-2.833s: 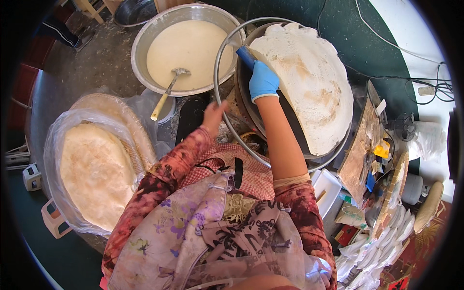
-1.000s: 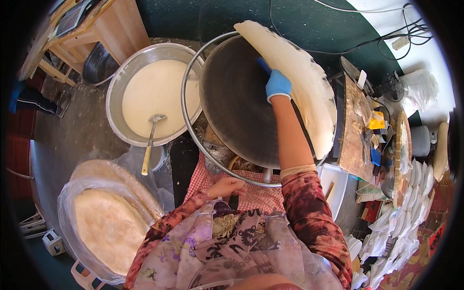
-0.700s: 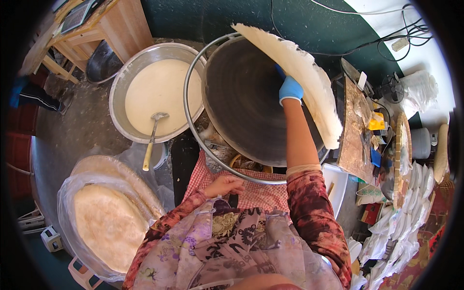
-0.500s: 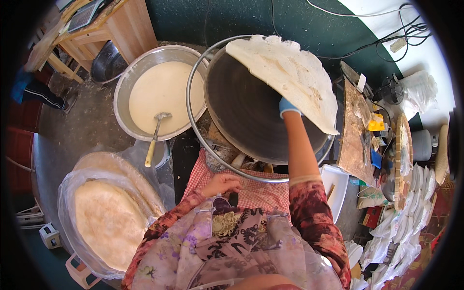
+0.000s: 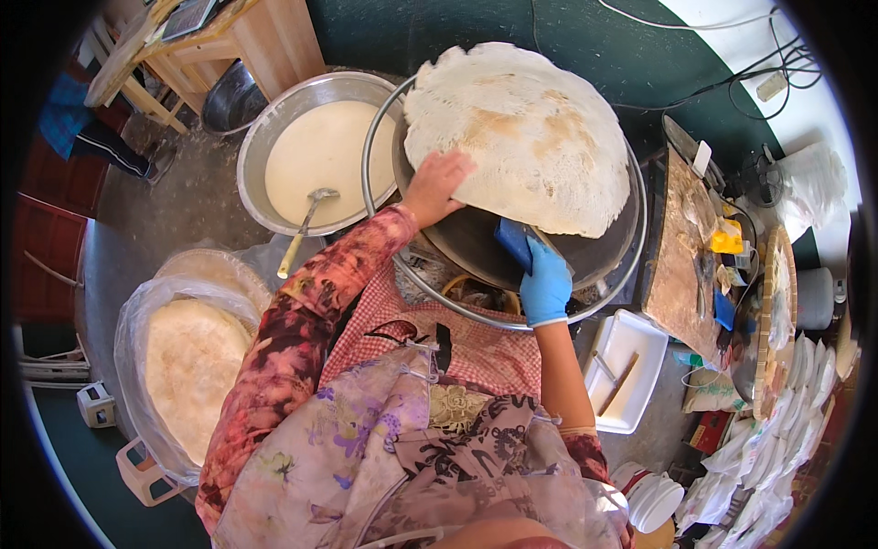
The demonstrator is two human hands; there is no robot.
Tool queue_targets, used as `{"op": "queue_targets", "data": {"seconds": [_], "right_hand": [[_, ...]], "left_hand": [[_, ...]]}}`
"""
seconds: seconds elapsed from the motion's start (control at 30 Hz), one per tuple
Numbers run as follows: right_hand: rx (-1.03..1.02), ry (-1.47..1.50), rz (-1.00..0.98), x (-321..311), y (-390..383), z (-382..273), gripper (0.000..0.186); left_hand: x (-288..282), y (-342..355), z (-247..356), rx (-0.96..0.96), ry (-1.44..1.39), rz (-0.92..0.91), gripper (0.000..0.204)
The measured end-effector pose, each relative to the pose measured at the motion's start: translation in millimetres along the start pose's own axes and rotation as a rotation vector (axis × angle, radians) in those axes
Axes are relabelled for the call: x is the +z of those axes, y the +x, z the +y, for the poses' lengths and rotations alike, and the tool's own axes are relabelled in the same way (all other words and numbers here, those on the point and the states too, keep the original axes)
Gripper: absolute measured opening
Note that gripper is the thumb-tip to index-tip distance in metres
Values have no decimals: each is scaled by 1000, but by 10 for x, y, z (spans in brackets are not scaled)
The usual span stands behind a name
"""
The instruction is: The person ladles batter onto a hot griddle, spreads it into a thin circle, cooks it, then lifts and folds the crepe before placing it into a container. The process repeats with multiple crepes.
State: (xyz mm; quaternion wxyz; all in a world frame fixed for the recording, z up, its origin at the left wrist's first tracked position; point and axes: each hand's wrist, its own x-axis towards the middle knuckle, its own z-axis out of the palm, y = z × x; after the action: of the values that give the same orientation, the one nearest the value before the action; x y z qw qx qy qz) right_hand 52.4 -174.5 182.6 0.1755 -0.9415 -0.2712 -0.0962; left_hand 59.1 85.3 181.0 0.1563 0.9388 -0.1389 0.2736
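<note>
Left hand (image 5: 437,190): bare, right up against the near left edge of the flatbread (image 5: 526,128), fingers pointing off to the right. Can't really tell if they're pinching the edge or just resting on it.
Right hand (image 5: 546,282): blue glove, fingers wrapped around a blue flat tool (image 5: 514,243) that sticks out up and left of the grip, its end right by the flatbread's near edge.
Flatbread: big, pale and roundish, ragged rim, some browned patches. It starts at the left fingers, spreads away beyond both hands and covers the far part of the griddle (image 5: 594,256).
Griddle: round and dark, bare strip showing between the two sets of fingers and out to the right of the gloved ones.
Metal ring (image 5: 367,165): goes around the griddle, passing on the near side of the gloved fingers, close to the wrist.
Batter basin (image 5: 251,174): left of the bare fingers, pale batter (image 5: 320,151) inside, ladle (image 5: 294,252) leaning on the near rim with its handle out.
Bagged flatbreads (image 5: 192,366): well left of both hands and closer to the body, in clear plastic.
White tray (image 5: 636,334): near and to the right of the gloved fingers, a couple of sticks in it.
Wooden table (image 5: 279,46): far off, up and left of the bare fingers.
</note>
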Motion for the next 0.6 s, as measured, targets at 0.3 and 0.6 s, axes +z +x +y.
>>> {"op": "queue_targets", "data": {"seconds": [0.3, 0.6], "right_hand": [[187, 344, 73, -573, -857, 669, 46], [525, 529, 197, -721, -1046, 1055, 27]], "left_hand": [[90, 630, 1043, 48, -195, -256, 15], [-1624, 1176, 83, -669, -749, -100, 26]]}}
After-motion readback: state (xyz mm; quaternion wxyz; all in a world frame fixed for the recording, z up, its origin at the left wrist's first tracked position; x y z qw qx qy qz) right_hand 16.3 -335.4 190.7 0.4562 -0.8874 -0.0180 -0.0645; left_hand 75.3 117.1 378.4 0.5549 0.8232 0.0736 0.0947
